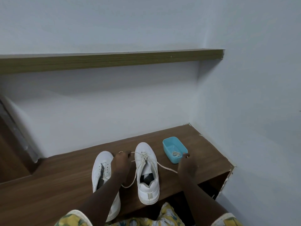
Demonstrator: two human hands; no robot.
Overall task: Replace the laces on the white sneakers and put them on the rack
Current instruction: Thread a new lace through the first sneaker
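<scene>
Two white sneakers stand side by side on a brown wooden bench (48,181), toes toward the wall. The left sneaker (101,170) has empty eyelets. The right sneaker (147,173) is partly threaded with a cream lace (166,167). My left hand (121,162) pinches one lace end between the two shoes, near their toes. My right hand (187,165) pinches the other lace end, pulled out to the right beside the blue box (167,145). A coiled lace (176,154) lies inside that box.
A long wooden wall shelf (114,61) runs above the bench. Pale walls close in behind and on the right. An open compartment (210,185) sits under the bench's right end. Yellow patterned clothing (167,216) shows at the bottom edge.
</scene>
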